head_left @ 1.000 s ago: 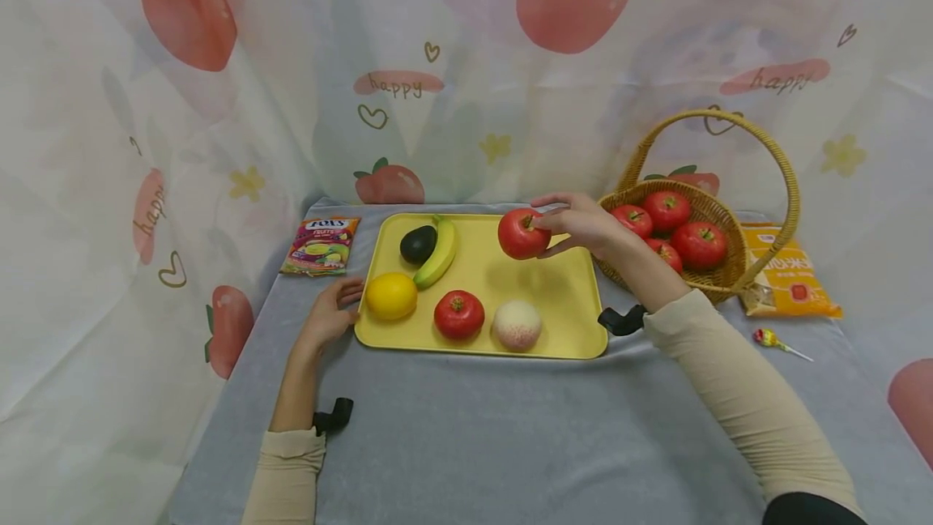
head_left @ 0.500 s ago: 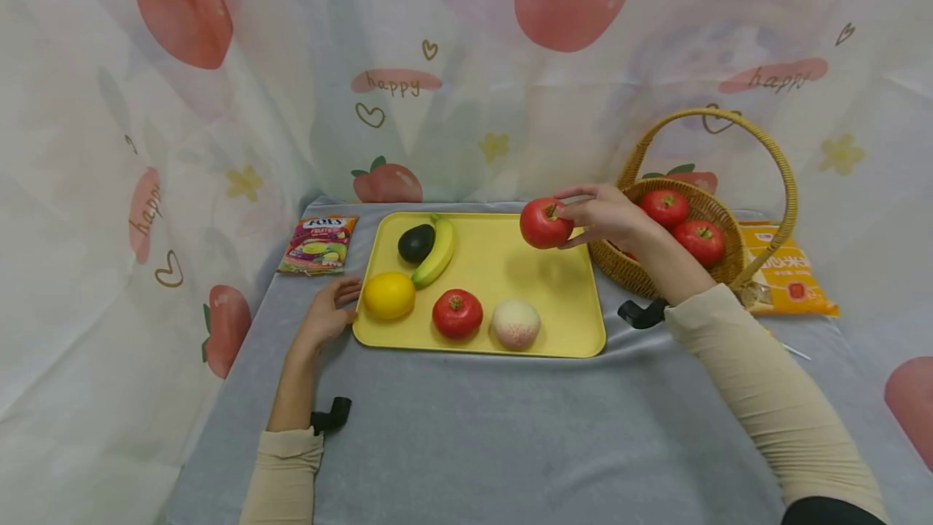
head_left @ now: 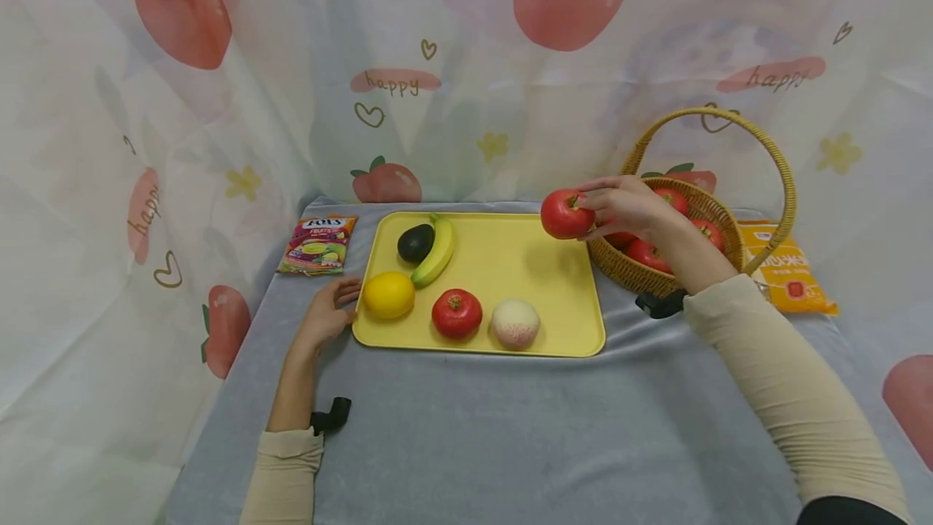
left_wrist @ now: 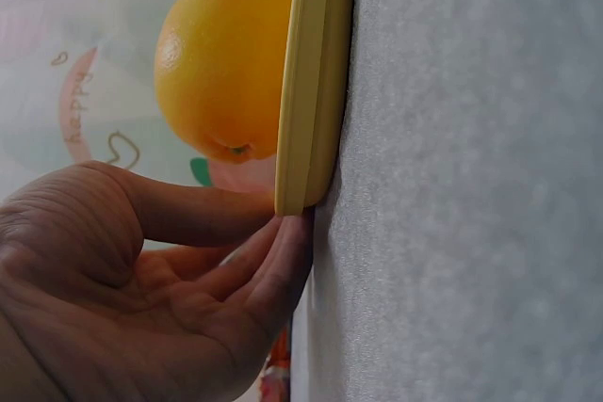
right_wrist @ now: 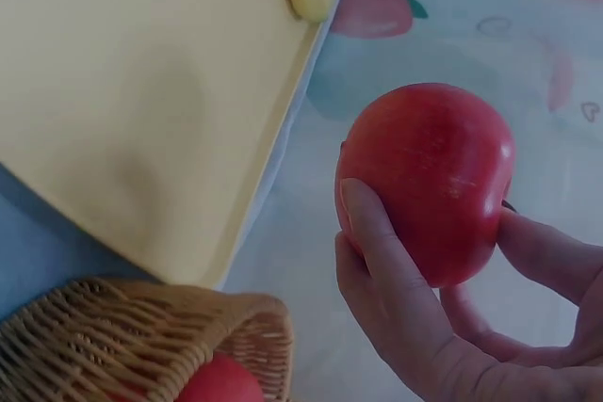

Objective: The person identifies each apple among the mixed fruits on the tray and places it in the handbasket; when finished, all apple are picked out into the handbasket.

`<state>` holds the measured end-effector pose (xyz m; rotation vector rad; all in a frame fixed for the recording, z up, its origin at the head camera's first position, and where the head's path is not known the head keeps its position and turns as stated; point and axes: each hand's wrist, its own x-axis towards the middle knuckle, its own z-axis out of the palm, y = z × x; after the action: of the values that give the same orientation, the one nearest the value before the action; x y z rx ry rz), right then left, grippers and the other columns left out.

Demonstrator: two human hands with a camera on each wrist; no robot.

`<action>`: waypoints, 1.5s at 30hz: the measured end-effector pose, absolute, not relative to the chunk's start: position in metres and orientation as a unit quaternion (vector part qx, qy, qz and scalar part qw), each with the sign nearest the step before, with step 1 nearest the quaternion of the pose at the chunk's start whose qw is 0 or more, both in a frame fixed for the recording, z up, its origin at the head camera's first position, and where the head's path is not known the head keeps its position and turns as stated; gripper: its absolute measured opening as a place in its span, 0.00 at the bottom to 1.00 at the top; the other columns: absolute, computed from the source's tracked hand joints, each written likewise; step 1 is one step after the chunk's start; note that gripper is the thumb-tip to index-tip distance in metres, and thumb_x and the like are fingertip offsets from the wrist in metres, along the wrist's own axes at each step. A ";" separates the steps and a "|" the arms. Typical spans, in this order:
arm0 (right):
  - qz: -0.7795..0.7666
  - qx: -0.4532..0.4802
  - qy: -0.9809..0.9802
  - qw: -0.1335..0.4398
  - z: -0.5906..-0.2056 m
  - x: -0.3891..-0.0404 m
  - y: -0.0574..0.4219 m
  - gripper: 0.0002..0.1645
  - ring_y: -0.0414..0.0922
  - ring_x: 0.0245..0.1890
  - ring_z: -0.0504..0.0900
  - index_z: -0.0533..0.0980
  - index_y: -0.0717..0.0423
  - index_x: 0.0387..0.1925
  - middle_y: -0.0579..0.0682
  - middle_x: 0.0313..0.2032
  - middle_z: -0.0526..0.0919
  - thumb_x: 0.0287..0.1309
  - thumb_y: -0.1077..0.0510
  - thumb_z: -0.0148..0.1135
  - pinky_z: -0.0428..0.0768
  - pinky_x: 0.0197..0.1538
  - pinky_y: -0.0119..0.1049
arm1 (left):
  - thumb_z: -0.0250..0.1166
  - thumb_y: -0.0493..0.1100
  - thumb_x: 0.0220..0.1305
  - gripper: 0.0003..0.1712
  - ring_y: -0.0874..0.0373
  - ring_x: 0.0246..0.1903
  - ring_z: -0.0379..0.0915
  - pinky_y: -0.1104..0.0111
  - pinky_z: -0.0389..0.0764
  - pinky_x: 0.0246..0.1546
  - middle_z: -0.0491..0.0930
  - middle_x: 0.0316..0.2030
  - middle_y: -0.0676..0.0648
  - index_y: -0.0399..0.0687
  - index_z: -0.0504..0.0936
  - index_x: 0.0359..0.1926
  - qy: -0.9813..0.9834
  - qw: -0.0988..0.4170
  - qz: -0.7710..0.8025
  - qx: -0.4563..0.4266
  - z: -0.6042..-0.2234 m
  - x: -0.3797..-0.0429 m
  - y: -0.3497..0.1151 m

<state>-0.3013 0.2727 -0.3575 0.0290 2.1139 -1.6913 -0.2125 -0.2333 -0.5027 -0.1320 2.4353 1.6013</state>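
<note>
In the head view my right hand (head_left: 628, 205) holds a red apple (head_left: 567, 214) above the tray's back right corner, beside the basket. The right wrist view shows thumb and fingers around this apple (right_wrist: 424, 181), raised clear of the tray. My left hand (head_left: 325, 317) grips the left edge of the yellow tray (head_left: 503, 258); up close, the thumb (left_wrist: 212, 214) meets the rim, with fingertips just under it. On the tray lie an orange (head_left: 389, 296), an avocado (head_left: 416, 244), a banana (head_left: 435, 253), another red apple (head_left: 457, 314) and a pale peach (head_left: 516, 324).
A wicker basket (head_left: 625, 270) with a tall handle stands right of the tray and contains several red apples, partly hidden by my right hand. Left of the tray lies a candy bag (head_left: 318, 245). A yellow snack bag (head_left: 794, 278) sits behind the right forearm.
My right hand has carried the apple to the right and slightly upward, toward the basket. The left hand stays at the tray's edge. The lollipop on the right is now hidden by the sleeve.
</note>
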 end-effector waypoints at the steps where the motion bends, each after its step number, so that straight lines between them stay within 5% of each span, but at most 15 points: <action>1: -0.612 0.013 0.761 0.214 -0.357 -0.301 0.275 0.35 0.61 0.64 0.74 0.60 0.65 0.76 0.66 0.71 0.63 0.75 0.60 0.59 0.82 0.57 0.61 | 0.57 0.23 0.67 0.37 0.39 0.73 0.64 0.47 0.67 0.72 0.67 0.73 0.32 0.33 0.62 0.76 0.829 0.112 0.546 -0.045 -0.503 -0.213 -0.234; 8: -0.613 0.037 0.762 0.208 -0.352 -0.303 0.295 0.35 0.48 0.52 0.81 0.59 0.63 0.77 0.59 0.66 0.67 0.76 0.59 0.58 0.79 0.60 0.60 | 0.57 0.23 0.67 0.37 0.39 0.73 0.64 0.47 0.68 0.72 0.66 0.73 0.32 0.33 0.61 0.77 0.830 0.116 0.544 -0.043 -0.503 -0.213 -0.233; 14: -0.602 0.046 0.771 0.201 -0.354 -0.308 0.313 0.36 0.44 0.42 0.80 0.59 0.63 0.77 0.49 0.51 0.76 0.76 0.57 0.58 0.84 0.56 0.55 | 0.56 0.22 0.67 0.37 0.39 0.73 0.63 0.47 0.69 0.71 0.66 0.73 0.32 0.33 0.61 0.77 0.830 0.114 0.545 -0.043 -0.504 -0.213 -0.234; 20: -0.614 0.055 0.762 0.197 -0.358 -0.314 0.329 0.36 0.43 0.41 0.84 0.58 0.64 0.77 0.44 0.45 0.80 0.75 0.58 0.59 0.83 0.55 0.56 | 0.57 0.24 0.67 0.37 0.39 0.73 0.64 0.48 0.69 0.71 0.67 0.73 0.33 0.34 0.62 0.77 0.834 0.116 0.537 -0.045 -0.505 -0.213 -0.235; 28: -0.627 0.080 0.751 0.191 -0.361 -0.318 0.345 0.32 0.43 0.43 0.83 0.60 0.62 0.73 0.51 0.55 0.70 0.75 0.59 0.59 0.81 0.58 0.58 | 0.57 0.23 0.67 0.37 0.39 0.72 0.64 0.48 0.68 0.72 0.67 0.73 0.33 0.33 0.62 0.76 0.829 0.114 0.545 -0.048 -0.505 -0.214 -0.234; 33: -0.643 0.091 0.737 0.186 -0.357 -0.318 0.354 0.29 0.43 0.43 0.85 0.63 0.61 0.71 0.45 0.46 0.79 0.74 0.61 0.59 0.81 0.58 0.58 | 0.58 0.23 0.66 0.37 0.39 0.72 0.65 0.47 0.68 0.71 0.67 0.72 0.33 0.34 0.63 0.76 0.831 0.112 0.543 -0.050 -0.505 -0.214 -0.234; 41: -0.668 0.112 0.718 0.161 -0.356 -0.322 0.368 0.10 0.42 0.39 0.86 0.75 0.55 0.53 0.43 0.39 0.82 0.73 0.62 0.61 0.84 0.54 0.57 | 0.58 0.23 0.66 0.38 0.40 0.72 0.65 0.48 0.69 0.71 0.68 0.72 0.34 0.35 0.63 0.76 0.829 0.115 0.544 -0.058 -0.504 -0.213 -0.234; 45: -0.659 0.124 0.730 0.133 -0.358 -0.323 0.372 0.18 0.40 0.38 0.85 0.72 0.59 0.61 0.41 0.36 0.82 0.73 0.62 0.59 0.86 0.50 0.55 | 0.58 0.23 0.66 0.38 0.40 0.72 0.65 0.48 0.69 0.71 0.68 0.72 0.34 0.35 0.63 0.76 0.830 0.114 0.543 -0.057 -0.505 -0.214 -0.234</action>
<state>-0.3231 0.3717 -0.3585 0.3600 2.1165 -1.9107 -0.2135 -0.2342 -0.5051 -0.1657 2.4340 1.5934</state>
